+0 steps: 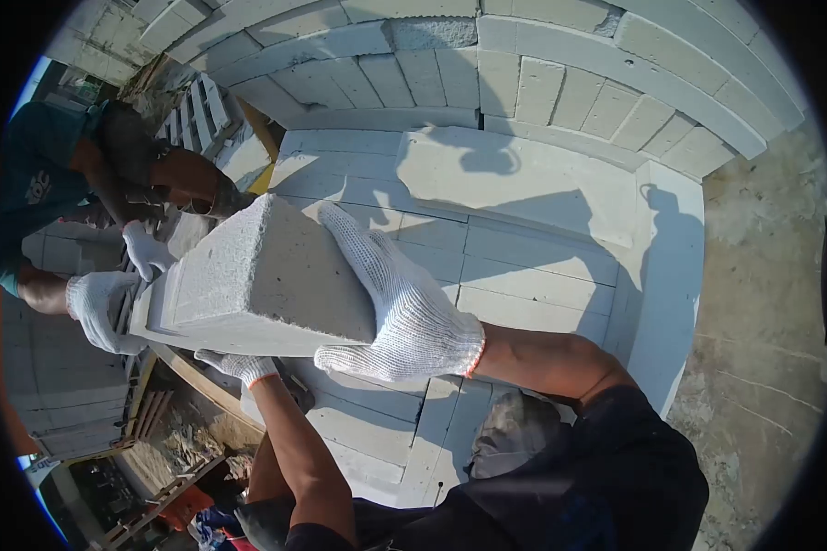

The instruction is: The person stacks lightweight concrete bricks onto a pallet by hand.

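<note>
A large pale concrete block is held up in front of me, one end face turned toward my right side. My right hand, in a white knitted glove with an orange cuff, grips that end, thumb low and fingers along the upper edge. Below the block's lower edge is my left hand, gloved too, supporting it from underneath; part of its fingers is hidden. Across from me, a co-worker's gloved hand holds the far end, and their other glove is near its upper side.
Flat pale blocks form a layer under my arms, with a broken-edged slab on top. Behind rises a wall of stacked blocks. Concrete floor lies to the right. Wooden pallets are at upper left.
</note>
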Action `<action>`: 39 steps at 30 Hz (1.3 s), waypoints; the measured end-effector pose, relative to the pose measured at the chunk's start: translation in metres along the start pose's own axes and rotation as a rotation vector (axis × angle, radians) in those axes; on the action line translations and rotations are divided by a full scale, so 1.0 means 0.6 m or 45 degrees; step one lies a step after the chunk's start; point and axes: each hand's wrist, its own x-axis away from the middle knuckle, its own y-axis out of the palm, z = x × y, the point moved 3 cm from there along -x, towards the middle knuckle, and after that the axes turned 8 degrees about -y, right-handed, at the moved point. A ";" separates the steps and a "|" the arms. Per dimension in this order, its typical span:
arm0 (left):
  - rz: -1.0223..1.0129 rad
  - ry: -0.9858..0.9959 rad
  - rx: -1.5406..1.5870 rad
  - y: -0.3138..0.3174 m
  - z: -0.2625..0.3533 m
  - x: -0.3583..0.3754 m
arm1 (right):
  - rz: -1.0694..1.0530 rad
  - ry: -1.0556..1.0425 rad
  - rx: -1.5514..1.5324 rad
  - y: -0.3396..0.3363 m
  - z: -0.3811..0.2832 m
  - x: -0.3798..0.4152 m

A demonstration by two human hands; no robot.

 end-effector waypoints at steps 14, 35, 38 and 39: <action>-0.245 -1.010 -0.289 0.276 -0.452 0.212 | 1.477 1.330 -0.626 -0.310 0.219 0.590; -0.364 -1.312 -0.597 0.346 -0.590 0.210 | 2.104 0.911 -0.785 -0.382 0.375 0.445; -0.152 -1.302 -0.523 0.280 -0.552 0.171 | 2.405 1.077 -1.136 -0.371 0.372 0.433; -0.217 -1.323 -0.550 0.306 -0.541 0.167 | 1.924 0.661 -0.833 -0.388 0.373 0.364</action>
